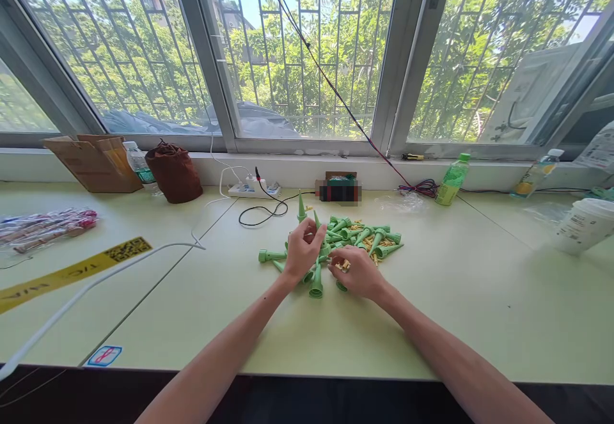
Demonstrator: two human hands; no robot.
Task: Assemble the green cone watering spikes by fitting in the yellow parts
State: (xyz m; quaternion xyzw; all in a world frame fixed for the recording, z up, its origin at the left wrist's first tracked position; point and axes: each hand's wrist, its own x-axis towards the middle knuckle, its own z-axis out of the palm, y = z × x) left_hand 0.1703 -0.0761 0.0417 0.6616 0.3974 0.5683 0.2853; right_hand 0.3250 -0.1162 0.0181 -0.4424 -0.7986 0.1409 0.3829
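Observation:
A heap of green cone-shaped plastic spikes with ribbed collars lies on the table, small tan pieces mixed among them. My left hand is closed round one green spike, whose tip points up above the fingers. Close beside it, at the front of the heap, my right hand has its fingers curled together; what they hold, if anything, is too small to make out. One spike stands upright behind my left hand. Another spike lies between my hands, its open end toward me.
Along the window wall stand a cardboard box, a brown bag, a power strip, a small dark box and a green bottle. A white cable crosses the left side. A white cup is at right.

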